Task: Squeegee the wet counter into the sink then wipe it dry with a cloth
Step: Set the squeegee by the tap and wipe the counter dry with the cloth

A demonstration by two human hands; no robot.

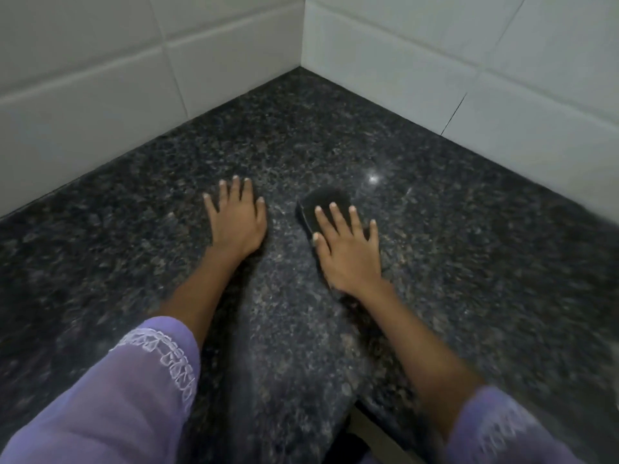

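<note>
A dark speckled granite counter (335,145) fills the head view and runs into a corner. My left hand (236,219) lies flat on it with fingers spread and holds nothing. My right hand (346,249) presses with straight fingers on a dark folded cloth (323,202), which lies on the counter just right of the left hand. Only the cloth's far end shows past the fingertips. A small bright glint sits on the stone beyond the cloth. No sink or squeegee is in view.
White tiled walls (167,61) rise behind the counter on the left and on the right (469,61), meeting at a corner far ahead. The counter's front edge (355,410) cuts in near the bottom between my purple sleeves.
</note>
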